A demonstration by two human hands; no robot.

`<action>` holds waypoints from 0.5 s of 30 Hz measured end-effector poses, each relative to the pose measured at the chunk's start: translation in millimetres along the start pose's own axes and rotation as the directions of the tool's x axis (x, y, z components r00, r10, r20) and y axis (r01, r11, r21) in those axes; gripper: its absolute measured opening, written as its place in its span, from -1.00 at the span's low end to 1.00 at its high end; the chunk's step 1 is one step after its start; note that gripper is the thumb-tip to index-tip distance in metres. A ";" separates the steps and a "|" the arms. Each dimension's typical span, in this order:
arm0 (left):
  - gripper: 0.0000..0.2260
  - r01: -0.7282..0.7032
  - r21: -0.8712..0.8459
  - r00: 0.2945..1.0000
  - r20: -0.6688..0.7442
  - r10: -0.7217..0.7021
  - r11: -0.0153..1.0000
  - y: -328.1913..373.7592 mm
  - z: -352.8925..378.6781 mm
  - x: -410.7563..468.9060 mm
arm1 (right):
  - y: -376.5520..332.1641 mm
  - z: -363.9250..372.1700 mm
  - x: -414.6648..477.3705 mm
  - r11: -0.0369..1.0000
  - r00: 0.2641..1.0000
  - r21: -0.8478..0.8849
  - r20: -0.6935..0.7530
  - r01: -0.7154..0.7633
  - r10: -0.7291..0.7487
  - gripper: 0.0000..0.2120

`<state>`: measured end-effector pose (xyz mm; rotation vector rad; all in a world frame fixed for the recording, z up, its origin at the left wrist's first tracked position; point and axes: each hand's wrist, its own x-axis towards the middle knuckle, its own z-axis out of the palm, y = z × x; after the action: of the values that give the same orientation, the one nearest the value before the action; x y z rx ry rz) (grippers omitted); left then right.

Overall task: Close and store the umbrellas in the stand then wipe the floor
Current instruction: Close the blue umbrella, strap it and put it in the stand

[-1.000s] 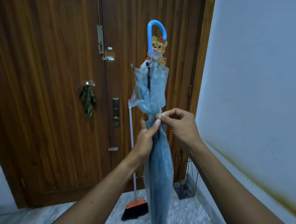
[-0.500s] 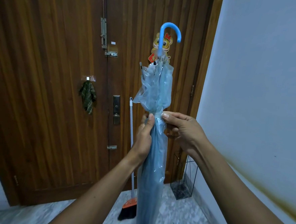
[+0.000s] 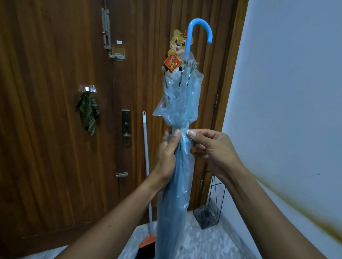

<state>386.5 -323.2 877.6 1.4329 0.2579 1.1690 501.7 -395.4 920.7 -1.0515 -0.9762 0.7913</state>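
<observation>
Left hand (image 3: 167,155): fingers and thumb wrapped round the gathered canopy of the umbrella (image 3: 180,101), just below its cinched waist.
Right hand (image 3: 215,150): thumb and forefinger pinch the canopy at the waist, seemingly at the tie strap; the strap itself is too small to make out.
Umbrella, position: held upright in the air, tip downward, blue hooked handle (image 3: 188,41) uppermost; translucent blue plastic, folds loose above the waist, smoother below.
Umbrella stand (image 3: 206,216): black wire frame in the corner by the door, beyond the right wrist; nothing can be seen inside it.
Floor (image 3: 202,253): pale marbled tile; no wet patch can be told.
Broom (image 3: 145,253): orange head, dark bristles, leaning on the door (image 3: 45,120).
Cloth (image 3: 88,113): green striped, hanging from a stick-on hook on the door.
Progress, judged: this umbrella is folded and probably being fastened; stowing it in the stand and wiping the floor are left. Other umbrellas: none in view.
Writing: red diamond tag (image 3: 171,62) under the tiger sticker (image 3: 177,41) bears gold characters, not legible; small white label (image 3: 119,42) by the bolt, unreadable. No brand visible.
</observation>
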 end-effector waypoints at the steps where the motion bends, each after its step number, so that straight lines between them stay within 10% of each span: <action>1: -0.64 -0.001 -0.003 1.000 0.006 0.001 1.000 -3.5 -2.1 4.8 | 2.4 1.0 3.3 1.000 0.999 -0.019 -0.025 0.022 -0.022 -0.76; 15: -0.64 0.027 0.040 0.999 0.022 -0.028 0.999 -67.5 14.9 96.4 | 26.5 -47.7 87.8 0.841 0.908 -0.443 -0.124 0.310 -0.400 -0.92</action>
<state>474.1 -243.5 870.8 1.4721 0.2853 1.1299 576.5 -324.9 910.0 -1.2385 -1.1399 0.1522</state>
